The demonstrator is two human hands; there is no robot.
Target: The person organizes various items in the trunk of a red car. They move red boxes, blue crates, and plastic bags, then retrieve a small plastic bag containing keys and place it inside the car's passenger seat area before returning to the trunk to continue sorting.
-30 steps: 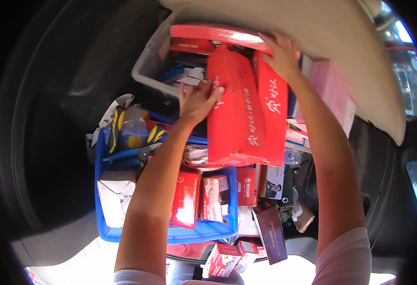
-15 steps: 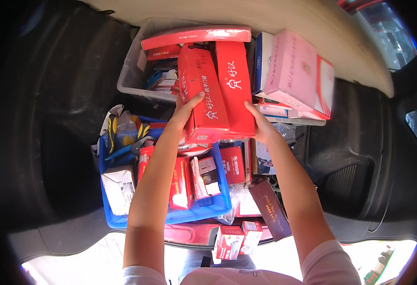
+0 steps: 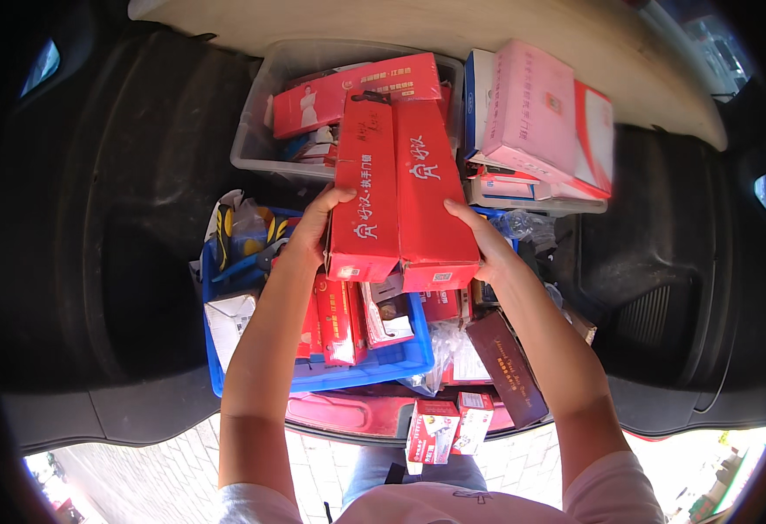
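Two long red cardboard boxes, the left box (image 3: 367,192) and the right box (image 3: 435,192), are squeezed side by side between my hands. My left hand (image 3: 320,223) presses the outer side of the left box, thumb on top. On the far side of the right box my right hand (image 3: 481,244) grips in the same way. The pair is held above a blue crate (image 3: 331,377), its far ends reaching over a clear plastic bin (image 3: 256,144). Inside that bin a flat red box (image 3: 313,105) lies aslant over smaller packages.
Red boxes, a white box (image 3: 230,323) and yellow-and-black tool handles (image 3: 226,225) fill the blue crate. A pink box (image 3: 533,109) tops a stack at the back right. Nearer lie a brown box (image 3: 507,371) and small red-and-white boxes (image 3: 433,432) at the trunk's edge.
Both hands have drawn the two red boxes toward me. The red box at the bin's far side has tipped from its narrow side to show its broad printed face.
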